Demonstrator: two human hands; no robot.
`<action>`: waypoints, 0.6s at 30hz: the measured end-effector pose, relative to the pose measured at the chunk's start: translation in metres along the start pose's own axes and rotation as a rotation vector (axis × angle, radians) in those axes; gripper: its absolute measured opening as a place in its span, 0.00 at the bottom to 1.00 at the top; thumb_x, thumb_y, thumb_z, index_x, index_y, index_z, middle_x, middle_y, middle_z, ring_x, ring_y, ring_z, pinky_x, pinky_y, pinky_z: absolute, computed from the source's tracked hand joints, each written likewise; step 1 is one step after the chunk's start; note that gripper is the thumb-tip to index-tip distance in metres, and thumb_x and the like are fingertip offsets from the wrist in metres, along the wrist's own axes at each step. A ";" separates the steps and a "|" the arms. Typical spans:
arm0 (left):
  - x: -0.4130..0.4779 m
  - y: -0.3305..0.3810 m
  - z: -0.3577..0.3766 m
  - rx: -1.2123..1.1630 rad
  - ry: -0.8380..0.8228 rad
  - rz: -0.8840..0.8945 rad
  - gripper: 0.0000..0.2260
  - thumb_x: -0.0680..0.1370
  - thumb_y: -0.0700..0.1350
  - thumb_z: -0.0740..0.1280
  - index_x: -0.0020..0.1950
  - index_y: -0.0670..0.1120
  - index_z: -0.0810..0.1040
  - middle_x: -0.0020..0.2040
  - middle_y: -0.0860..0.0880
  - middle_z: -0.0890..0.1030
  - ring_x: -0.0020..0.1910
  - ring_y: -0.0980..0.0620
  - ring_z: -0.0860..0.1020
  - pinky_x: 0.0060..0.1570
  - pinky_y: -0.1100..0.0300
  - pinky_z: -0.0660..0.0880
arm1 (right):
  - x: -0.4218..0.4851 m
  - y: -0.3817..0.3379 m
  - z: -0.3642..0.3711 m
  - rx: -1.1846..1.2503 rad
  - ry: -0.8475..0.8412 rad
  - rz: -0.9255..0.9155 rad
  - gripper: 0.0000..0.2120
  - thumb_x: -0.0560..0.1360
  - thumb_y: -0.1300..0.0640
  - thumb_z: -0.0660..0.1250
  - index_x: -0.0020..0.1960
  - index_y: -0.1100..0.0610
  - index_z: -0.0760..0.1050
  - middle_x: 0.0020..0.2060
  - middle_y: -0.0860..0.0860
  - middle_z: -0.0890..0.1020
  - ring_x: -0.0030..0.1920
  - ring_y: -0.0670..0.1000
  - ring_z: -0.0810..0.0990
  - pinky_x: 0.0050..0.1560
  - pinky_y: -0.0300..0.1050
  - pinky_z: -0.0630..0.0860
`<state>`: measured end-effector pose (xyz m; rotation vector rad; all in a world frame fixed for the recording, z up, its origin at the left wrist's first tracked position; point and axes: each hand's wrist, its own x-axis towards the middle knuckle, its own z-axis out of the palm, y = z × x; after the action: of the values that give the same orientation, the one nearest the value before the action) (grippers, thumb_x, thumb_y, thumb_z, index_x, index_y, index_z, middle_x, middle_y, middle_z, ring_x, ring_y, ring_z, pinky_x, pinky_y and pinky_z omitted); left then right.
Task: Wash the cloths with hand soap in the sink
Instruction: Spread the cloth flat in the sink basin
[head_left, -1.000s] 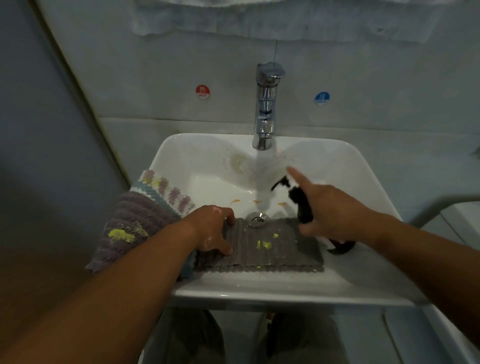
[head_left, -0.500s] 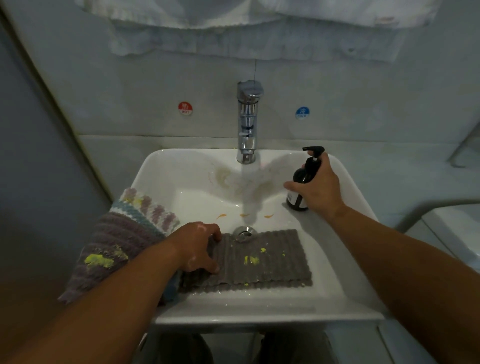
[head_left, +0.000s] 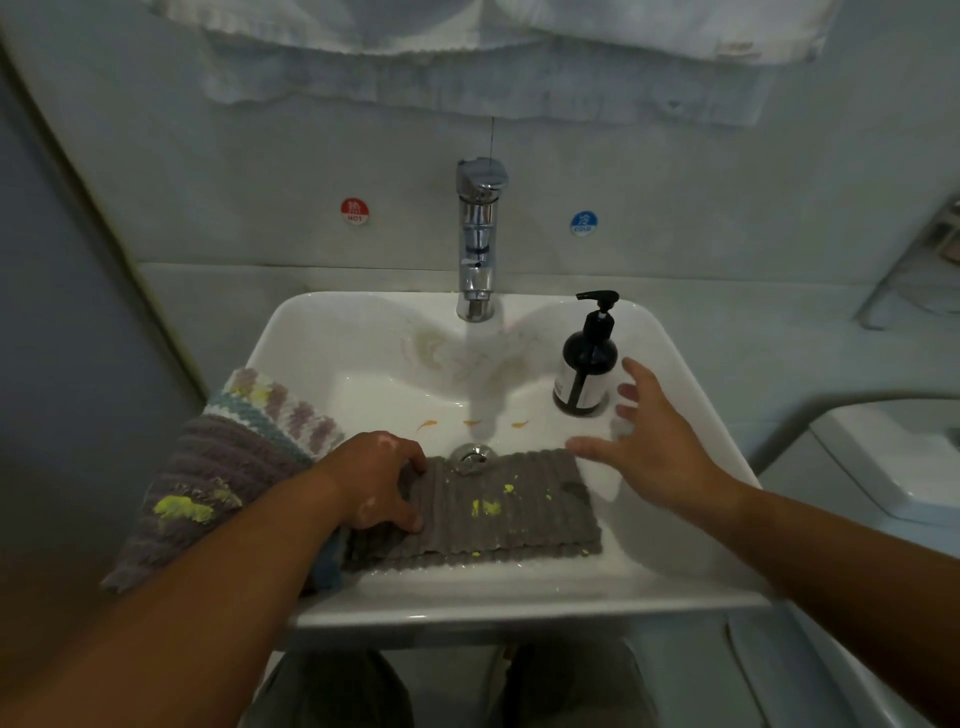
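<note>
Head view, nearest first: the front rim of the white sink (head_left: 467, 597) runs across the bottom. Just inside it a grey ribbed cloth (head_left: 514, 512) lies flat in the basin, with yellow spots on it. The left hand (head_left: 379, 483) grips the cloth's left end with curled fingers and thumb, as it did half a second ago. A striped knitted cloth (head_left: 218, 467), with a yellow smear, drapes over the sink's left edge beside that forearm. The cloth's far edge touches the drain (head_left: 471, 457).

The right hand (head_left: 649, 447) was wrapped around the soap bottle (head_left: 587, 364) half a second ago. Now it has let go and hovers with fingers spread, just right of the bottle and not touching it. The dark pump bottle stands upright at the sink's back right.

Behind it the chrome tap (head_left: 478, 244) rises between a red sticker (head_left: 355, 211) and a blue sticker (head_left: 584, 223). A white towel (head_left: 519, 31) hangs above.
</note>
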<state>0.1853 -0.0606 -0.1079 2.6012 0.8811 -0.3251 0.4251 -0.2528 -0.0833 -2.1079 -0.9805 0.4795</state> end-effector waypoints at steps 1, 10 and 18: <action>0.000 0.001 -0.001 -0.003 0.005 -0.005 0.33 0.67 0.57 0.80 0.70 0.54 0.76 0.61 0.50 0.75 0.55 0.52 0.73 0.57 0.59 0.73 | -0.009 0.000 0.000 -0.041 -0.060 -0.031 0.52 0.65 0.48 0.81 0.80 0.48 0.54 0.75 0.50 0.68 0.70 0.52 0.71 0.69 0.54 0.73; -0.009 0.001 -0.005 0.010 0.020 -0.063 0.38 0.62 0.61 0.82 0.69 0.55 0.75 0.60 0.49 0.70 0.60 0.47 0.74 0.59 0.54 0.75 | 0.001 -0.018 0.030 -0.642 -0.537 -0.248 0.36 0.71 0.41 0.75 0.74 0.48 0.67 0.65 0.51 0.75 0.62 0.52 0.74 0.63 0.45 0.72; -0.009 0.013 -0.004 0.062 -0.024 -0.120 0.39 0.63 0.57 0.83 0.71 0.51 0.72 0.64 0.47 0.74 0.60 0.47 0.75 0.56 0.56 0.76 | -0.005 -0.013 0.043 -0.637 -0.497 -0.233 0.31 0.69 0.47 0.78 0.69 0.51 0.73 0.58 0.49 0.80 0.54 0.50 0.77 0.58 0.43 0.76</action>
<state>0.1867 -0.0737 -0.0979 2.6003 1.0368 -0.4214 0.3902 -0.2309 -0.1009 -2.4227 -1.8380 0.6495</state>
